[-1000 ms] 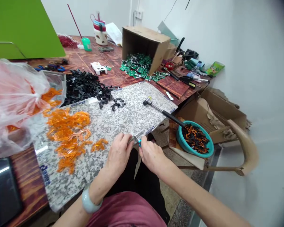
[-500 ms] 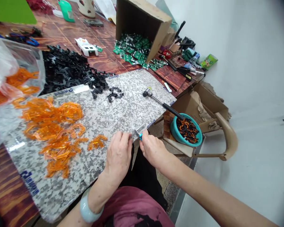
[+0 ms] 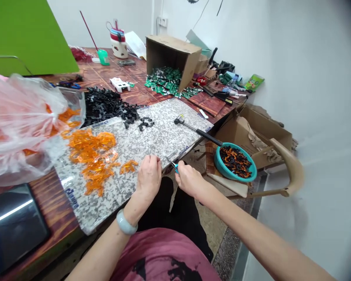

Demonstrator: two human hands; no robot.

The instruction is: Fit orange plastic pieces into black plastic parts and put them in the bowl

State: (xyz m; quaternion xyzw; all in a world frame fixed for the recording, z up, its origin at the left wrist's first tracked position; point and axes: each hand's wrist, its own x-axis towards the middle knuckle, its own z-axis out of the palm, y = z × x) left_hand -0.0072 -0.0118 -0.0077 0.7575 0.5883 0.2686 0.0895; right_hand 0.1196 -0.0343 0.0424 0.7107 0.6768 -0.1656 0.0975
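My right hand point(image 3: 189, 179) is closed round a small tool point(image 3: 176, 168) with a light-blue handle and a thin metal tip; its exact kind is hard to make out. The tip points left, over the front edge of a grey speckled board point(image 3: 160, 136). Just left of it, my left hand point(image 3: 148, 175) has its fingertips pinched together, and whatever they hold is hidden. Close to that hand lie a few translucent orange plastic pieces point(image 3: 128, 166), with a larger heap of orange pieces point(image 3: 90, 146) further left.
Black plastic parts point(image 3: 103, 105) are piled behind the board. A mallet point(image 3: 193, 128) lies across its right side, handle reaching a teal basin point(image 3: 236, 177) of black and orange parts. Green circuit boards point(image 3: 166, 80) spill from a cardboard box point(image 3: 190, 68). A plastic bag point(image 3: 23, 128) stands left.
The view has tilted up, bringing more of the back wall and the left bag into sight. My hands have drawn slightly apart, leaving a wider gap between the left fingertips and the tool.
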